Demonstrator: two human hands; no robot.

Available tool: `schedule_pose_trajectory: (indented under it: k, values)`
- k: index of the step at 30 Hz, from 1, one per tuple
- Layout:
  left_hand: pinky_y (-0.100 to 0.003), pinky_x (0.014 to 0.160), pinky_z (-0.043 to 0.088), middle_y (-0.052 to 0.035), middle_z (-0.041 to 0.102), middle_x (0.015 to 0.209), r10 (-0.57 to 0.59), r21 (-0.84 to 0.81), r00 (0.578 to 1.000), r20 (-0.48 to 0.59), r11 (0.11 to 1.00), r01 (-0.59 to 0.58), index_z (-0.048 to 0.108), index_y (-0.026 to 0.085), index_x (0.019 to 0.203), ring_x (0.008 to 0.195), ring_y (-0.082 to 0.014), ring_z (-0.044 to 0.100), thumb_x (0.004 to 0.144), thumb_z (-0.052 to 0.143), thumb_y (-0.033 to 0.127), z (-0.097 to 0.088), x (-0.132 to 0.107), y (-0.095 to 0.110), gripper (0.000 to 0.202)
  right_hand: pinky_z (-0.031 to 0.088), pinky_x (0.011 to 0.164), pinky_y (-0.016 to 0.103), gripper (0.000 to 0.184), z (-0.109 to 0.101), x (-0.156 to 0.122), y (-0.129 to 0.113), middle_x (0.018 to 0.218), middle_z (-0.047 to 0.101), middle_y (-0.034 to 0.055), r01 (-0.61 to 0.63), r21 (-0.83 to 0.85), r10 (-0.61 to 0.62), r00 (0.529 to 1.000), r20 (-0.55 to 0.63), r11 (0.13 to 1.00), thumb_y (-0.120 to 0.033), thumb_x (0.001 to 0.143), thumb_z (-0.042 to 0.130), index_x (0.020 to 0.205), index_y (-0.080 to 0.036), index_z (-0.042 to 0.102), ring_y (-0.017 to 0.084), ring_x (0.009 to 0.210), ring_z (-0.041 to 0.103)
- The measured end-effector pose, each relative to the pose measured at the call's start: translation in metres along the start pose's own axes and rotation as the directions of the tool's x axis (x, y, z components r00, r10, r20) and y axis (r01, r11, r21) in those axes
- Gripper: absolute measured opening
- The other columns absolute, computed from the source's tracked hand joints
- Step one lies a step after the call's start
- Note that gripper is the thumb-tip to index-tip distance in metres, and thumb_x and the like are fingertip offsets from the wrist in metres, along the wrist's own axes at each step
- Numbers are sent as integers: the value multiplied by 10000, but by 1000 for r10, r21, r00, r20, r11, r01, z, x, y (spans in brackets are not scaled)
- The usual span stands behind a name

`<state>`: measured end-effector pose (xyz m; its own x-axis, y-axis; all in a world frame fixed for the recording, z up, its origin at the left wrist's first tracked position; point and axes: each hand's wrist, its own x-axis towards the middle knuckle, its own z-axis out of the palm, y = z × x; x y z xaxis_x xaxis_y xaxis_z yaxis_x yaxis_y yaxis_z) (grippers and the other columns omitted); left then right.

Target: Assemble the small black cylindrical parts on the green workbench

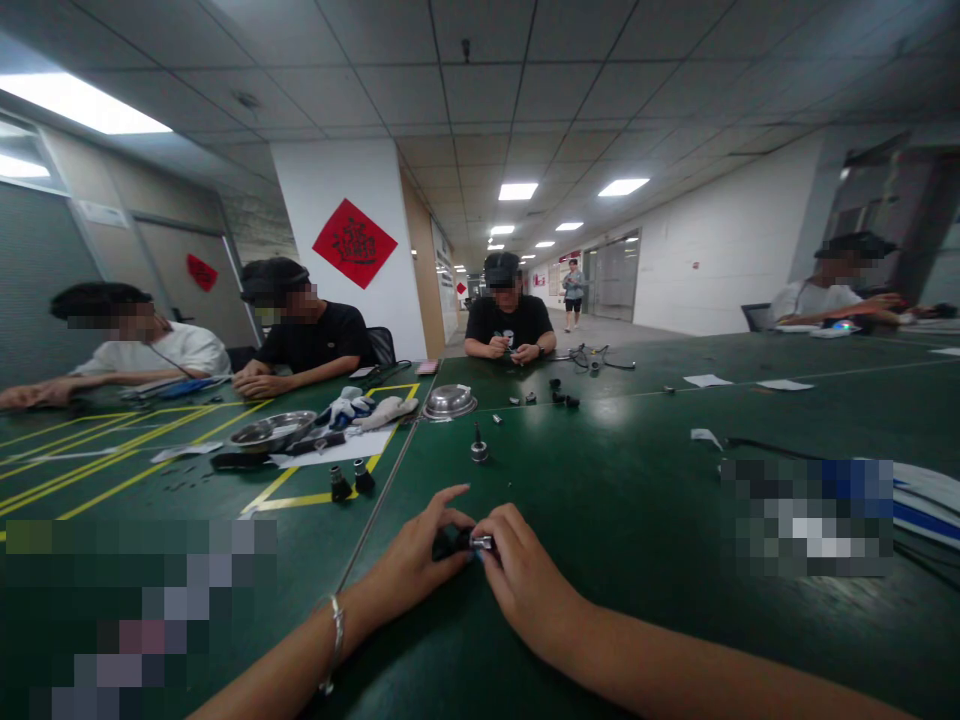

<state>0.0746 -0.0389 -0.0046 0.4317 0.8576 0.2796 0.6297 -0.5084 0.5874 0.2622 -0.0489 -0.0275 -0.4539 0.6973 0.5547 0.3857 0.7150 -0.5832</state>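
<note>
Two stubby black cylindrical parts w/ silver tops (340, 485) stand side by side at the yellow-taped lines (296, 501), L of the seam in the dark-green worktop (637, 500). One round silver metal part w/ an upright stem (479, 452) stands just beyond the hands. A few small dark parts (566, 399) lie farther off, approx. count only, too small to tell. Two white paper sheets (707, 380) lie R of them. Four seated co-workers (517, 320) in dark caps, plus one standing person (574, 292) in the bkgd.

Containers: two. Wide shallow steel basin (244, 437) on the L, contents unclear; smaller round shiny steel basin (450, 404) by the seam, can't tell which way up. White-and-blue glove (349, 405) and off-white glove (390, 412) lie b/w them.

L hand (424, 540): half-open, index raised, thumb + other fingers round the dark end of a small black-and-silver metal part (481, 543), grip partly hidden. R hand (517, 565): fingers curled, thumb + index pinching the part's silver end. Part is held b/w both, just above the worktop, nr. centre.
</note>
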Motion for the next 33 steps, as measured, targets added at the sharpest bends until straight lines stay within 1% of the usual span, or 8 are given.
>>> schedule_pose_trajectory:
  k: [4,7,10,13,16,24,30,33]
  values:
    - [-336,832,463,-14,680,944,-12,104,998,61,995,6,591,225,987,906,-206,611,751,625,218,0,1,5,239,453,816,335,274,-1,0,0,1050,501,61,-18,-32,19,999,34,999,-35,874,442,1072,-194,544,187,907,542]
    - [-307,773,470,-3,677,861,-50,83,996,69,996,44,628,200,856,839,-193,610,749,619,232,-1,2,4,112,441,809,330,241,-4,2,-3,1036,530,54,-8,-116,15,998,65,993,-71,884,472,1064,-201,566,189,903,544]
    - [-309,826,474,-13,686,928,-48,-150,987,154,986,72,630,188,914,902,-190,625,784,601,234,-1,4,2,140,430,795,323,199,-6,3,-6,995,572,45,-22,-165,32,998,58,986,-103,876,514,1047,-196,559,196,903,549]
    - [-332,883,470,-39,674,1050,-31,-402,962,270,905,142,591,186,1041,1000,-202,625,777,643,227,-1,5,2,272,431,769,314,196,-6,3,-7,954,589,43,-58,-146,62,998,21,988,-122,842,579,1024,-182,540,197,874,557]
    - [-350,872,482,-60,660,1101,-14,-508,948,318,842,183,504,199,1181,1001,-208,635,752,686,217,-1,5,2,466,426,753,308,186,-5,2,-5,918,590,36,-39,-142,41,999,11,989,-109,815,605,974,-180,541,195,852,558]
    - [-393,906,472,-68,650,1141,-26,-510,936,352,833,215,383,223,1294,1048,-220,622,777,658,213,-2,2,5,586,398,777,302,206,-7,3,-6,981,601,32,78,-142,-71,996,54,987,-83,844,542,1009,-206,532,184,877,543]
    - [-389,1019,389,-52,587,1246,52,-388,965,259,920,55,518,215,1204,1159,-228,531,725,686,164,-4,2,11,510,353,853,317,246,-9,2,-8,1052,616,17,148,-139,-134,986,103,979,-68,875,501,1063,-222,539,178,976,516]
    - [-400,1009,396,-54,599,1225,59,-370,965,254,928,40,532,219,1203,1147,-236,537,723,680,160,-5,3,12,506,345,873,320,274,-8,2,-7,1080,620,13,172,-135,-156,980,125,976,-70,880,483,1094,-230,542,177,1001,510]
